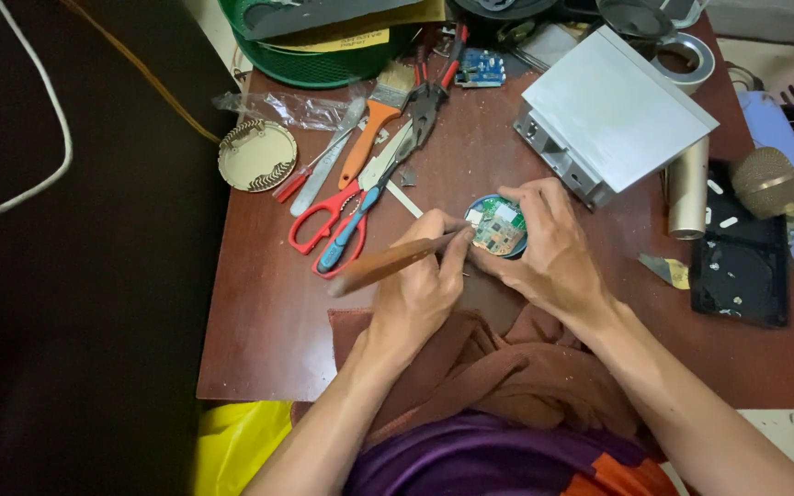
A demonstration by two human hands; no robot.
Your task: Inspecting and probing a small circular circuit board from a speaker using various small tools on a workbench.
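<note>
My left hand [420, 280] is closed around a tool with a brown wooden handle [380, 265], held like a pen, its tip pointing right into a small round device [498, 226]. That device has a blue rim and an exposed green circuit board. My right hand [551, 246] cups it from the right and steadies it on the dark red table [259, 312]. The tool's tip is hidden behind my left fingers.
Red scissors [322, 218], a blue-handled tool [346, 235], an orange-handled paintbrush [374, 129] and pliers [429, 99] lie at the back left. A silver metal box [613, 110], a silver cylinder [688, 188], a black drive [742, 262] and a microphone [769, 182] stand to the right. A brown cloth [498, 367] covers my lap.
</note>
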